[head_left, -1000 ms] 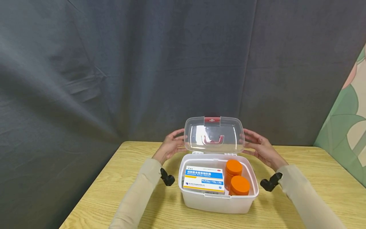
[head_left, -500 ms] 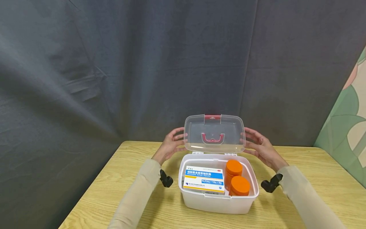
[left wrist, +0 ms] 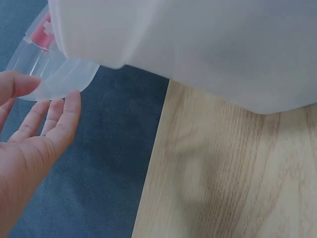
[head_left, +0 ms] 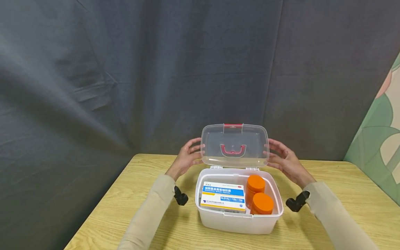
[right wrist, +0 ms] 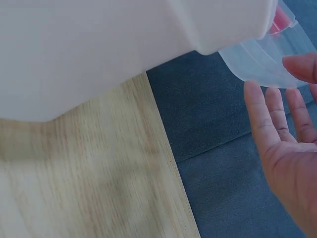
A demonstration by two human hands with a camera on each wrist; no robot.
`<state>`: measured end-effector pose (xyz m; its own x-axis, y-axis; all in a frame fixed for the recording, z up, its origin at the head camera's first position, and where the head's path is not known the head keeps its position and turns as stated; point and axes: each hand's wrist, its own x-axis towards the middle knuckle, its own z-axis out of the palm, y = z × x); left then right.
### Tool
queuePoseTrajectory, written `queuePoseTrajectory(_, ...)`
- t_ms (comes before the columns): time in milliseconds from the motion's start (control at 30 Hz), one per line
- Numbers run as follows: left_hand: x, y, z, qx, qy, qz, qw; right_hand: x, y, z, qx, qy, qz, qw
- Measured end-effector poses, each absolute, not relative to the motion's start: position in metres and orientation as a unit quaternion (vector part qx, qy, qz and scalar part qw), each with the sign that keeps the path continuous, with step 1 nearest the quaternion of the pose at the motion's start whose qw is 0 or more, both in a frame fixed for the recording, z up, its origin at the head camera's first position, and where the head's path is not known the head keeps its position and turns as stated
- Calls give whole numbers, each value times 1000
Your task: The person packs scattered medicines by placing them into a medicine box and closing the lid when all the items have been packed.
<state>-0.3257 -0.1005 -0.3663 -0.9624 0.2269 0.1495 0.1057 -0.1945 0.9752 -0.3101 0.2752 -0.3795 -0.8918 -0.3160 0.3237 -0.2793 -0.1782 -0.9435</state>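
A white plastic medicine box stands on the table with its clear lid raised at the back. On the lid are a red handle and a red latch. My left hand touches the lid's left side with spread fingertips, which show faintly through the plastic. Opposite it, the fingertips of my right hand touch the right side. Both wrist views show fairly straight fingers at the lid's edge, thumbs apart from them. Inside lie a blue-and-white medicine carton and two orange-capped jars.
The box sits on a light wooden table, close to its back edge. A dark grey curtain hangs behind. At the right is a wall panel with a leaf pattern. Each wrist carries a black camera mount.
The lid has tilted slightly further back, and its top edge now stands a little higher in the head view. Both hands stay at its sides, nearly still. The carton and jars have not moved.
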Motion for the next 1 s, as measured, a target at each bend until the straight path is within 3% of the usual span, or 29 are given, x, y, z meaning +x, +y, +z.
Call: queuePoseTrajectory(1000, -314, -102, -362, 210, 664, 717, -20, -299, 266, -383, -236, 745, -609, -138)
